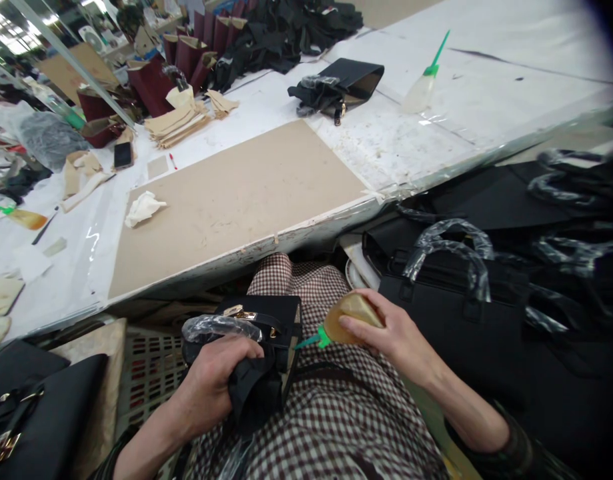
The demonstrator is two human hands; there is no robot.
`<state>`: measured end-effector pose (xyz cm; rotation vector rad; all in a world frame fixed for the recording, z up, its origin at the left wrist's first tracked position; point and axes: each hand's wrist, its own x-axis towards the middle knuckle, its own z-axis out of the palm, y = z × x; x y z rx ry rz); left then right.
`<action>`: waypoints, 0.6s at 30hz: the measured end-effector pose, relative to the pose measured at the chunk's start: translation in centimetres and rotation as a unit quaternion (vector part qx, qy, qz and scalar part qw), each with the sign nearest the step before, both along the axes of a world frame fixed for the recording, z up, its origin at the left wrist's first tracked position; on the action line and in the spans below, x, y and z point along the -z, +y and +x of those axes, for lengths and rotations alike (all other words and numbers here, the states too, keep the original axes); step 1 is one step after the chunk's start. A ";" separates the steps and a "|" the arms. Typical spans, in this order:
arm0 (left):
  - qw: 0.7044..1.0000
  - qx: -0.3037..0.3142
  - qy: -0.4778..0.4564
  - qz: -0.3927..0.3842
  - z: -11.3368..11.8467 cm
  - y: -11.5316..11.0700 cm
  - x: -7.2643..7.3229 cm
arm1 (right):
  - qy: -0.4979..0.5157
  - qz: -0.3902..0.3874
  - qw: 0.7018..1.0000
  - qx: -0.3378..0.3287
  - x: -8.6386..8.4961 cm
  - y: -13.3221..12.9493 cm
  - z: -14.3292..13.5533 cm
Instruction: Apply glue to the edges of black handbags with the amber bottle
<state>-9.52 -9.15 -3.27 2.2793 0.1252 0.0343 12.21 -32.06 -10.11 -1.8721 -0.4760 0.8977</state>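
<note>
On the checkered cloth over the lap rests a black bag with gold fittings and a plastic-wrapped handle. My left hand is closed on the bag's black material, beside that handle. In my right hand is a glue bottle with amber contents, its fingers wrapped round the body. The bottle's green nozzle points left, and its tip is at the bag's open edge. Whether the tip touches the bag I cannot tell.
Ahead, the white table bears a beige board, a crumpled tissue, another black bag and a second bottle. Black bags are piled at the right. A plastic crate stands at the lower left.
</note>
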 end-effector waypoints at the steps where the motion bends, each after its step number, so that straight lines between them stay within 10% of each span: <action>1: 1.000 -0.001 0.003 0.000 0.0 0.0 0.0 | 0.016 0.008 1.000 -0.002 -0.2 -0.2 0.0; 18: 1.000 0.010 0.007 0.006 -0.1 -0.4 0.0 | 0.159 0.058 0.985 -0.037 -2.5 -1.3 -1.2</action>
